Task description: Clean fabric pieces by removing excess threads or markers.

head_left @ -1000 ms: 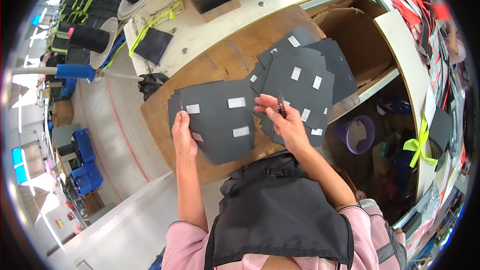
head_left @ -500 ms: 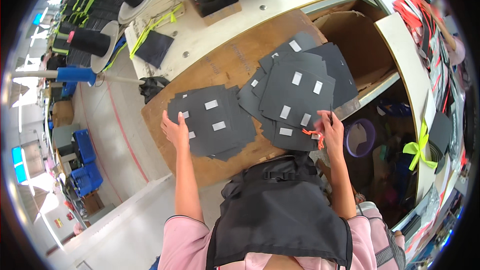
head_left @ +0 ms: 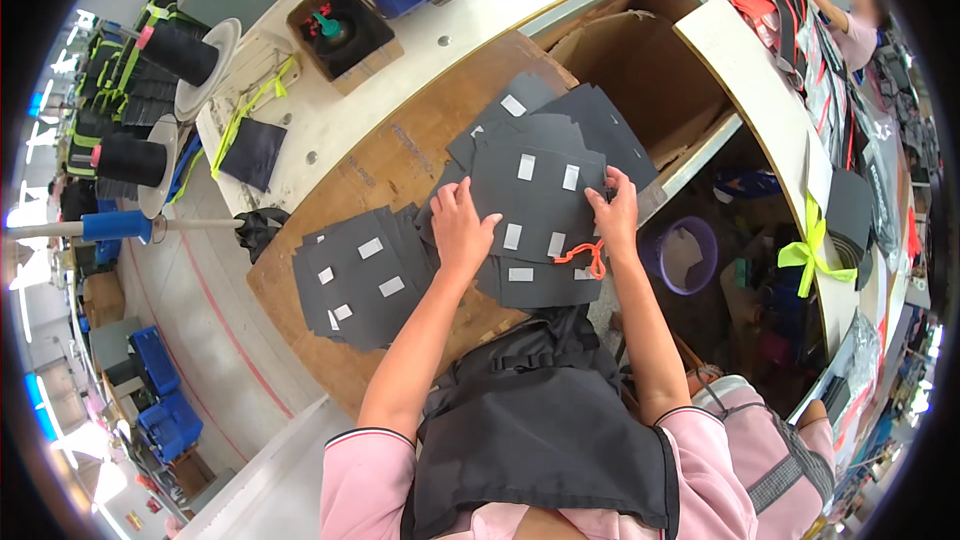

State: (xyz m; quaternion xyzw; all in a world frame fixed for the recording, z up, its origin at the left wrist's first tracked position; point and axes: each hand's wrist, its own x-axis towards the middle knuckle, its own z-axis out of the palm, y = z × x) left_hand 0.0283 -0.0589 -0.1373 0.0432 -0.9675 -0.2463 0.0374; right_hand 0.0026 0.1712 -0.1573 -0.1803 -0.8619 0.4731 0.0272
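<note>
A dark grey square fabric piece (head_left: 542, 202) with white rectangular patches tops the right stack, and both my hands are at its sides. My left hand (head_left: 462, 230) rests at its left edge, fingers spread and thumb on the fabric. At the right edge, my right hand (head_left: 616, 215) has its fingers curled. A bright orange cord (head_left: 590, 258) loops out beneath that hand; whatever it is tied to is hidden. To the left lies another stack of dark grey pieces (head_left: 365, 285), also with white patches.
Under the stacks is a brown board (head_left: 300, 270). An opening with a cardboard box (head_left: 650, 70) lies beyond it, and a purple bin (head_left: 688, 256) stands below right. Black thread cones (head_left: 178, 55) stand far left. Another person (head_left: 850, 30) is at the far right.
My left hand has moved from the left stack to the right stack. My right hand has shifted up along its edge, and the dark thin tool it held is now hidden. The view has turned.
</note>
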